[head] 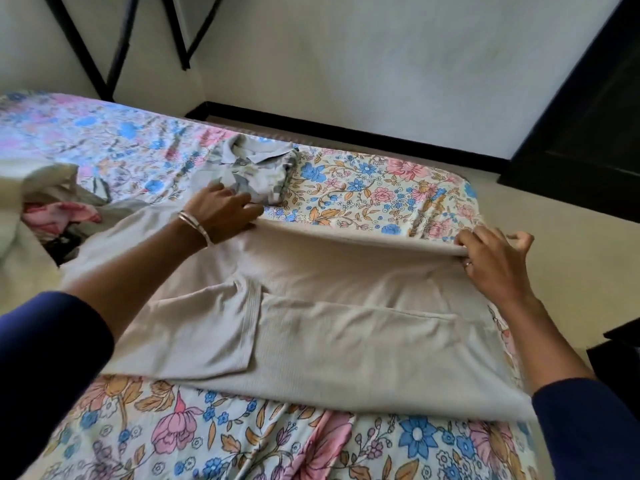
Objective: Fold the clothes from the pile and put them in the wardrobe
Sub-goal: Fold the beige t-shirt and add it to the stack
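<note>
A beige ribbed knit garment (311,306) lay spread flat across the middle of the bed covered in a floral sheet (363,188), one short sleeve already turned in over the body at about eight o'clock from the garment's centre. Both hands were clamped on its far edge, well apart: the left hand (221,211), a metal bangle (195,226) at its wrist, pinched the edge at eleven o'clock, and the right hand (491,258) pinched the raised corner at two o'clock, so the far side stood lifted off the sheet. The step in hand looked like the lengthwise fold — bringing that far edge toward the near one. The next move likely called for both hands to travel together toward six o'clock, keeping the edge taut and level so it lands square. Just beyond the left hand sat a folded grey collared shirt (252,171), and at nine o'clock the unfolded pile of mixed clothes (59,206). No wardrobe could be clearly made out.
</note>
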A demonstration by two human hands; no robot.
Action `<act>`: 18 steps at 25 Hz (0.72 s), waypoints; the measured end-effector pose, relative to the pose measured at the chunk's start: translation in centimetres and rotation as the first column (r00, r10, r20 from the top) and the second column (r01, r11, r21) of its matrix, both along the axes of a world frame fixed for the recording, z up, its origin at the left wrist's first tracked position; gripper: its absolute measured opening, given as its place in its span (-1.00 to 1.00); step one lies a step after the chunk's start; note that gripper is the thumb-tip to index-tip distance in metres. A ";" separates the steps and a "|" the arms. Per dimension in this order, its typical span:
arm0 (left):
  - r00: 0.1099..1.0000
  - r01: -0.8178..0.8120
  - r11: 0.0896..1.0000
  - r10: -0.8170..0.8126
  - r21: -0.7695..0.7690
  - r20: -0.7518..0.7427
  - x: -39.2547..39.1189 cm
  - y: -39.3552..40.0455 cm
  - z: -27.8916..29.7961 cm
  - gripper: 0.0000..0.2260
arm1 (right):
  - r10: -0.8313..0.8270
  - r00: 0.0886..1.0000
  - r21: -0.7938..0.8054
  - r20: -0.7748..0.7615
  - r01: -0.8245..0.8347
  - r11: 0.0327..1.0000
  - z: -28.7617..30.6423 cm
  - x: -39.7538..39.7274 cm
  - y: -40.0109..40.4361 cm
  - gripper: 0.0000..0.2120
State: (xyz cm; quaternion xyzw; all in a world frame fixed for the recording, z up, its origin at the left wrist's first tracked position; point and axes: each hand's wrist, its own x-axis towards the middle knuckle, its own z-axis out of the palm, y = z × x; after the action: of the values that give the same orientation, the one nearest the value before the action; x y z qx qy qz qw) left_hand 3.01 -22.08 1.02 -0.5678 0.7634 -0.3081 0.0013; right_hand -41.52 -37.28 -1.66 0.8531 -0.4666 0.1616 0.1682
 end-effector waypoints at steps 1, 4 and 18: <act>0.999 0.035 0.999 -0.035 -0.040 -0.004 -0.4 1.5 -0.1 -0.91 | -0.022 0.999 -0.030 0.045 0.023 0.999 -0.2 -0.8 1.8 -0.69; 0.998 0.044 0.991 -0.049 -0.128 -0.041 -1.7 6.7 -1.9 -0.84 | -0.081 0.984 -0.062 0.159 0.092 0.994 -1.6 -3.3 8.2 -0.66; 0.976 -0.172 0.964 0.194 0.204 -0.095 -6.9 15.3 -5.6 -0.81 | -0.453 0.891 0.259 -0.022 0.443 0.858 -3.0 -6.0 15.5 -0.71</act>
State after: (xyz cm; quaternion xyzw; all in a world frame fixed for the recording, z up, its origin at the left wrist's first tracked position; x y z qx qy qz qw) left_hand -3.87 -6.75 -4.55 -0.6497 0.7329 -0.1977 0.0416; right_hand -47.54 -21.78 -4.62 0.7324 -0.6723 0.0733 0.0795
